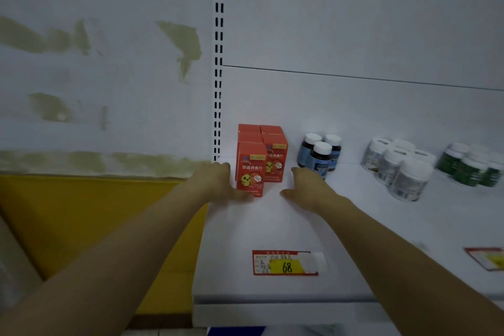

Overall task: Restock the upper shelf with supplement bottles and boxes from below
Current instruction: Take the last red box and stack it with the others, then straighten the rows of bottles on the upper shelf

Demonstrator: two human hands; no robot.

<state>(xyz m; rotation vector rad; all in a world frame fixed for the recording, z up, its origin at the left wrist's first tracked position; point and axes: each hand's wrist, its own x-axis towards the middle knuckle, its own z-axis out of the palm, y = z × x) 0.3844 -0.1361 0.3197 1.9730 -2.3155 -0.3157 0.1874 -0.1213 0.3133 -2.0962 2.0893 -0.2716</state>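
Several red supplement boxes (259, 155) stand in two rows at the left end of the white upper shelf (272, 226). My left hand (221, 181) rests flat against the left side of the front red box (250, 170), thumb at its base. My right hand (305, 185) lies open on the shelf just right of the boxes, touching none of them. Behind it stand three dark bottles with blue labels and white caps (319, 153).
Further right are several white bottles (398, 166) and dark green bottles (471, 166). A red and yellow price tag marked 68 (285, 263) lies near the shelf's front edge, another tag (488, 258) at the right. A slotted upright (218, 63) bounds the shelf's left end.
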